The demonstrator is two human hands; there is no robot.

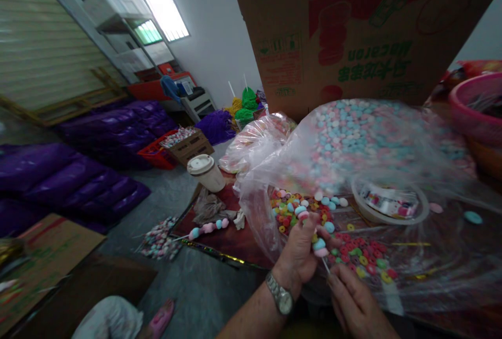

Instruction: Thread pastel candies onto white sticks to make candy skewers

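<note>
Dark red table (251,242): glittery edge on your left, open grey floor (204,286) beyond. Cardboard box (353,41) stands behind a clear, crinkled plastic bag (353,140) of smooth pastel candies. Your left hand (300,252), fingers curled, clamps the candy skewer (320,249) along its rounded pieces; your right hand (358,300) pinches its thin white stick at the lower end. Small ring candies (363,258) lie just beyond your fingers.

Cup (212,176): white, lidded
Purple bags (70,177): to your left of the cup
Shelf (124,24): beyond the cup
Crumpled bag (209,207): your side of the cup
Slipper (161,319): nearer you than the cup
</note>
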